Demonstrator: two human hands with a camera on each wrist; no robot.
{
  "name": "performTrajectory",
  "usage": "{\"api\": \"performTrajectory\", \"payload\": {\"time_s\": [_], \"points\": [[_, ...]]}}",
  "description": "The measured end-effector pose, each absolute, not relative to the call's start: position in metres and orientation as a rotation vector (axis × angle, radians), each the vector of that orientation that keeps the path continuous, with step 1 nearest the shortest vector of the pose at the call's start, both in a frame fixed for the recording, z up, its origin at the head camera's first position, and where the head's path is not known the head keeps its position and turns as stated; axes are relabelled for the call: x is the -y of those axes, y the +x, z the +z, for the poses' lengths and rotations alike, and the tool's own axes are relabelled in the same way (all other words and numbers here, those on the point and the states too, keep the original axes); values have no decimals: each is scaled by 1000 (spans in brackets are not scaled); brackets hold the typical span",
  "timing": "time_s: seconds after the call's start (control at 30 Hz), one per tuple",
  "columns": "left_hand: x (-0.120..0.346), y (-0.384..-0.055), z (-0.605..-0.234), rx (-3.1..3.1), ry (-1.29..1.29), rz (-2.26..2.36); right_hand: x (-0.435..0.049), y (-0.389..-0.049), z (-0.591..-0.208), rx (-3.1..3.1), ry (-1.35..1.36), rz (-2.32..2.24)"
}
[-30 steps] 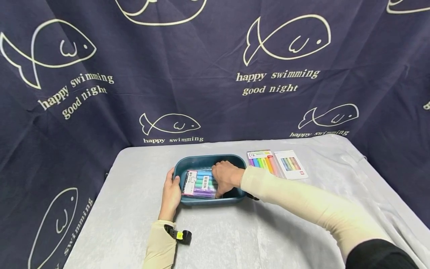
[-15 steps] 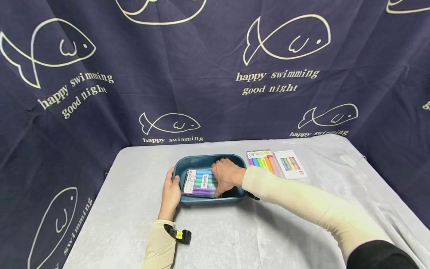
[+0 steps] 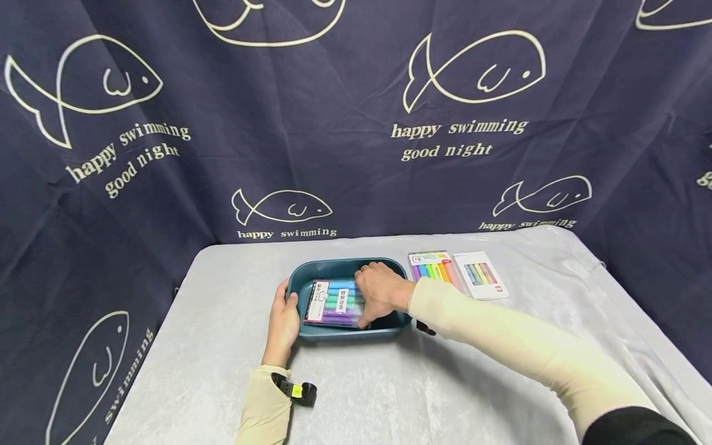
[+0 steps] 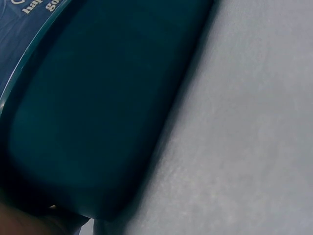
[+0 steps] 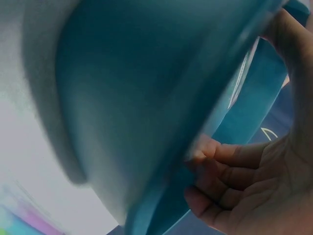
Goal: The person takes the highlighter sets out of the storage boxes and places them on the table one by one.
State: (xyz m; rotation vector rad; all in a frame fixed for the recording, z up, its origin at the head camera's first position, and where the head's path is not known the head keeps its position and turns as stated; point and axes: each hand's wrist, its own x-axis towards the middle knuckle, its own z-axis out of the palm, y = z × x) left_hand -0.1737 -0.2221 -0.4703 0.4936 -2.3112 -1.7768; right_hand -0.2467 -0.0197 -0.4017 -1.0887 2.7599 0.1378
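A dark teal rectangular bin [image 3: 350, 334] with rounded corners stands on the table in the head view. My left hand [image 3: 282, 322] grips its left end, thumb at the rim. Inside the bin lies a clear pack of colored pens [image 3: 334, 303], blue, green and purple, with a white label at its left end. My right hand [image 3: 382, 289] reaches over the bin's right side and holds the pack's right end between thumb and fingers. The right wrist view shows the right-hand fingers [image 5: 234, 169] curled inside the bin; its wall hides most of the pack.
Right of the bin lie a clear pack of rainbow-colored highlighters [image 3: 436, 269] and a white box [image 3: 481, 275] with a window showing muted-colored sticks. A grey cloth covers the table [image 3: 356, 395]. Behind it hangs a navy curtain [image 3: 361, 154] with fish drawings.
My right hand and the pack of colored pens have shifted slightly to the right within the bin. My left hand stays at the bin's left end.
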Motion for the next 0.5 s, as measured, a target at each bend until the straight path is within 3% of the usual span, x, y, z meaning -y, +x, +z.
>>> {"api": "performTrajectory", "payload": {"time_s": [0.5], "points": [[222, -173, -470, 2316, 493, -1790, 5, -244, -396, -2812, -1006, 17]]}}
